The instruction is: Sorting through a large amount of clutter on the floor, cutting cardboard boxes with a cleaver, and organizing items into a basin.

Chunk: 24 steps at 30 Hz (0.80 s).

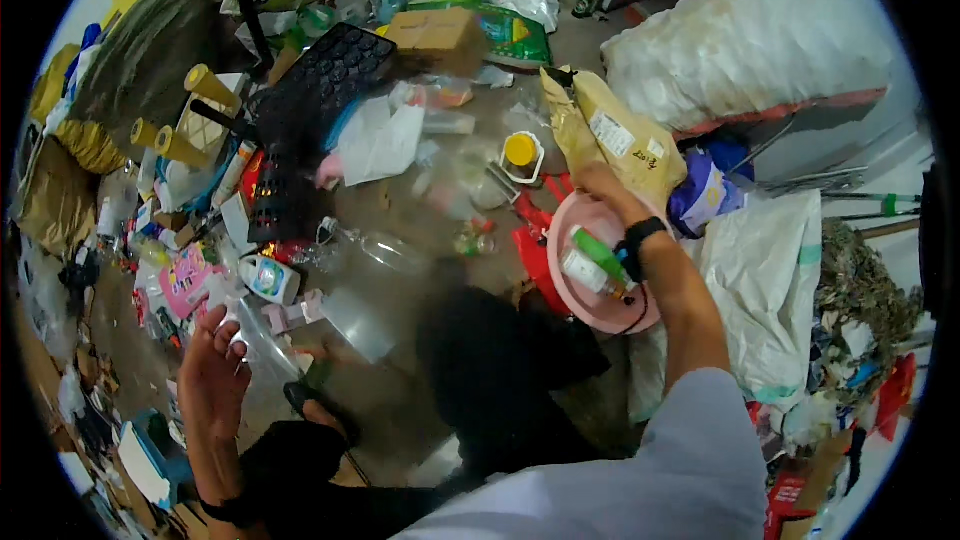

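My right hand (600, 184) is at the upper rim of a pink plastic basin (559, 240), next to a yellow plastic sack (637, 142); its fingers are partly hidden, so its hold cannot be told. Inside the basin lie a green item (596, 249) and a white bottle (583, 270). My left hand (217, 360) is raised at the lower left, palm up with its fingers slightly curled and nothing in it. Beyond it lie a white jug (270, 279) and a pink printed package (187, 279). A clear jar with a yellow lid (520, 150) stands left of the yellow sack.
A black plastic tray (337, 64) and a black crate (279, 202) are at the upper left. Behind them sits a cardboard box (435, 30). A large white sack (750, 45) lies at the upper right. Clear bottles (390, 249) and loose plastic litter the floor.
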Motion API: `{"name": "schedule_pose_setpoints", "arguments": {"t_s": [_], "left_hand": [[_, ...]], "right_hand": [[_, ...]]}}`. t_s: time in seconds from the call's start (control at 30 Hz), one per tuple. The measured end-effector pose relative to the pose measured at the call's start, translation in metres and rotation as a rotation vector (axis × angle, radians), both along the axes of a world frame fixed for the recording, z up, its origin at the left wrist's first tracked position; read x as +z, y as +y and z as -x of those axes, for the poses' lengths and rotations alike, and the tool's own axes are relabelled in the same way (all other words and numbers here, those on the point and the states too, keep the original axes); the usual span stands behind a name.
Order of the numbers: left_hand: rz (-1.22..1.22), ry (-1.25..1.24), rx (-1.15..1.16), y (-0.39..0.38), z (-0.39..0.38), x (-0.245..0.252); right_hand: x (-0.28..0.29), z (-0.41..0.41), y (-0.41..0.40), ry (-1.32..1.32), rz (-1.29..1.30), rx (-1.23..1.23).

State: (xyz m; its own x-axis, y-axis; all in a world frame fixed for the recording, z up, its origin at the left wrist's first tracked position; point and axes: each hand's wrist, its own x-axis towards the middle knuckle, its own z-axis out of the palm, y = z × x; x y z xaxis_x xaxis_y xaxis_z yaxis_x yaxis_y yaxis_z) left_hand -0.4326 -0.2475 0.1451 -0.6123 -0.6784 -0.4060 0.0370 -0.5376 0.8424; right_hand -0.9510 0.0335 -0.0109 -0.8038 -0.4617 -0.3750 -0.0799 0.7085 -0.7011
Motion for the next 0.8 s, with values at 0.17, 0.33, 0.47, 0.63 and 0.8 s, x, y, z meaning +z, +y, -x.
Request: {"name": "schedule_pose_setpoints", "arguments": {"t_s": [0.17,0.33,0.47,0.63,0.8], "left_hand": [[-0.056,-0.031,0.084,-0.009,0.008,-0.013],[-0.095,0.023,0.104,-0.013,0.019,-0.019],[-0.099,-0.105,0.178,-0.017,0.026,-0.022],[-0.101,-0.063,0.079,-0.023,0.024,-0.037],[-0.139,-0.042,0.066,-0.027,0.028,-0.048]], "right_hand": [[-0.119,0.011,-0.047,0.229,-0.172,0.192],[-0.199,-0.008,-0.055,0.652,-0.305,-0.06],[-0.24,-0.025,-0.067,0.378,-0.418,0.056],[-0.255,-0.099,-0.126,-0.001,-0.208,0.384],[-0.221,-0.215,-0.179,-0.014,0.5,0.858]]}}
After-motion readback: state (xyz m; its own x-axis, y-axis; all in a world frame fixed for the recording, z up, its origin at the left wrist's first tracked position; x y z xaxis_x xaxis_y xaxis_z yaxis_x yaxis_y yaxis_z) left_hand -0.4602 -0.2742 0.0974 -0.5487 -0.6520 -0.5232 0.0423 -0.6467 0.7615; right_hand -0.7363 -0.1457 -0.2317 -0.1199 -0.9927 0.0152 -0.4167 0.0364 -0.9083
